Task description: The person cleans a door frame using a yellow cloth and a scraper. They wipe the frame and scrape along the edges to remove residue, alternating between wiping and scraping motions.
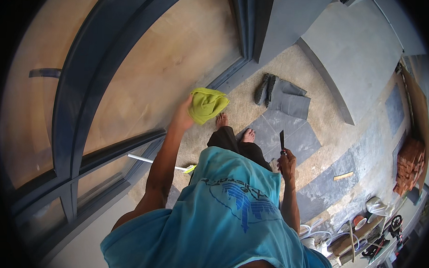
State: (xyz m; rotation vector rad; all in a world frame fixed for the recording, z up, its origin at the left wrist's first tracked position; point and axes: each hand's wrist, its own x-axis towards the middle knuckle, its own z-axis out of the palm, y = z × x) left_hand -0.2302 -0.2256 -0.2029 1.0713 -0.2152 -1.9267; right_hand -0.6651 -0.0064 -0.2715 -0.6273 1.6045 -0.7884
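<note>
My left hand (182, 115) is closed on a bunched yellow-green cloth (208, 105), held up beside the large glass pane (155, 61). Whether the cloth touches the glass I cannot tell. The pane is smeared and hazy, set in a dark blue-grey frame (67, 91). Out to the right, my right hand (286, 163) grips the handle of a knife-like tool (282, 140); its dark, narrow blade points away from me. That tool is clear of the glass.
Grey rubber boots (286, 98) lie on the floor ahead of my bare feet. A white pole (147, 159) with a yellow-green end is at my left. Reddish bricks (409, 164) are stacked far right. Hoses, a tape roll (359, 221) and tools clutter the lower right.
</note>
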